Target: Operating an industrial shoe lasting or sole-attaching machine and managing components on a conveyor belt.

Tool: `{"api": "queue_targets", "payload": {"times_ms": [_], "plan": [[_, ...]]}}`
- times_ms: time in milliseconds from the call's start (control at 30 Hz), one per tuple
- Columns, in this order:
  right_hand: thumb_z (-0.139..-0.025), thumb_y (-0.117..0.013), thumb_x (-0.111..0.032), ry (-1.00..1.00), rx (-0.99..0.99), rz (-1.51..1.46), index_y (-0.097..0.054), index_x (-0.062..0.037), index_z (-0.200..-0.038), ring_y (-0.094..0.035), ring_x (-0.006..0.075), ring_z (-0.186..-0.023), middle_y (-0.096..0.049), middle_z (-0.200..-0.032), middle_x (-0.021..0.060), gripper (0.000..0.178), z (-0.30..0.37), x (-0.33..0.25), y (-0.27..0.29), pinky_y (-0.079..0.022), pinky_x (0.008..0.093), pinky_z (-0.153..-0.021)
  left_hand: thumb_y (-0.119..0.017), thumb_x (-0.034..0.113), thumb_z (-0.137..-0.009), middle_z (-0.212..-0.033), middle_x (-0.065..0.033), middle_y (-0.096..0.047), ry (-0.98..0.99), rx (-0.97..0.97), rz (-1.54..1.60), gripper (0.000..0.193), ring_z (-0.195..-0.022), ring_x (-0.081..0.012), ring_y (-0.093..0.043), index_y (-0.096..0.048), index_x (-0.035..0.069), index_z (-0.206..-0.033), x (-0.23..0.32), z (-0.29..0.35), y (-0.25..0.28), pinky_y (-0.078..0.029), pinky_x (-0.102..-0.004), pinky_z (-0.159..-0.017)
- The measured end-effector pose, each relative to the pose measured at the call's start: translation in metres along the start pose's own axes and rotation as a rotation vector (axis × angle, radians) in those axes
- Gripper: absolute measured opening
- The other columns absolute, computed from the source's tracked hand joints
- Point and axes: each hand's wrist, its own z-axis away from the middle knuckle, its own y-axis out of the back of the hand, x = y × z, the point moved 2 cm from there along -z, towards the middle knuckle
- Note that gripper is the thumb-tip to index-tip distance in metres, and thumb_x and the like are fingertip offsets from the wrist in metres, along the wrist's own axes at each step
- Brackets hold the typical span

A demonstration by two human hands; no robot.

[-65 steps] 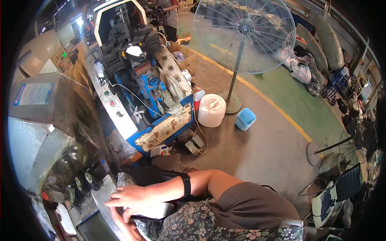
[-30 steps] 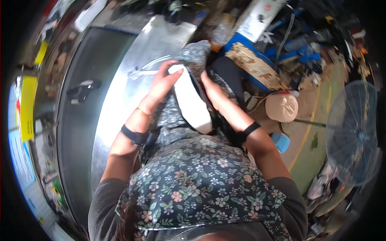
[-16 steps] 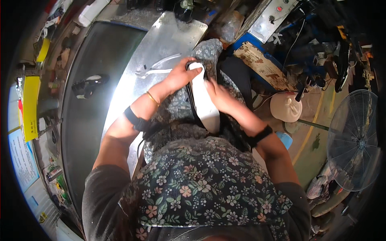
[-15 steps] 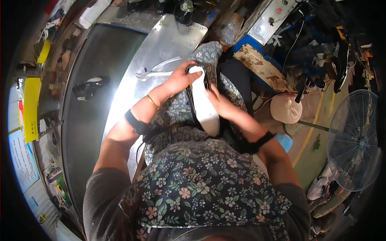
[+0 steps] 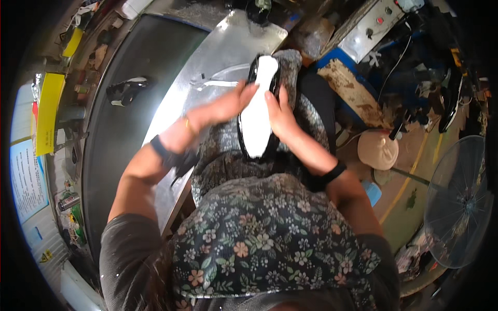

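A black shoe (image 5: 255, 122) rests on my lap, with its broad white sole-shaped face turned up toward me. Along its right side my right hand (image 5: 281, 114) grips it, the thumb against the white face and the fingers at the black edge. My left hand (image 5: 223, 108) is slightly blurred at the shoe's left side, its fingers stretched out and their tips overlapping the black edge. Whether those tips press on the shoe I cannot tell. White strips (image 5: 218, 84) lie on the metal tabletop (image 5: 228, 46) just beyond my left hand.
Another black shoe (image 5: 126, 91) lies on the dark conveyor belt (image 5: 116, 171) at my left. Toward the right stand a control box (image 5: 365, 39), a worn board (image 5: 353, 90), a cream-coloured bag-like bundle (image 5: 377, 149) and a large fan (image 5: 464, 202).
The white face now lies flatter and more fully toward me. My left hand has come off the shoe's far end and drawn back to its left side. The view has shifted slightly.
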Motion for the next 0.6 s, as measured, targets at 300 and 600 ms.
{"api": "queue_targets", "payload": {"times_ms": [300,600], "plan": [[-0.102,-0.041,-0.038,0.262,-0.016,0.162,-0.013,0.0031,-0.147,-0.046,0.0361,-0.129,-0.041,-0.14,0.0286,0.068,-0.004,0.036,0.023,-0.035,0.0382,-0.106,-0.034,0.062,-0.096,-0.087,-0.0168,-0.064,0.273,0.156,0.664,0.075,-0.075,-0.0262,-0.061,-0.062,-0.007,-0.104,0.001,-0.002,-0.029,-0.048,-0.0355,-0.069],[-0.097,-0.045,-0.033,0.347,0.247,0.623,-0.062,-0.0019,-0.098,-0.064,0.0352,-0.094,-0.066,-0.097,0.0238,0.036,-0.132,-0.005,0.064,-0.048,0.0446,-0.081,-0.02,0.045,-0.102,-0.094,-0.0258,-0.068,0.244,-0.03,-0.365,0.069,-0.093,-0.0449,-0.062,-0.067,-0.005,-0.093,0.057,-0.093,0.01,-0.049,-0.0489,-0.083]]}}
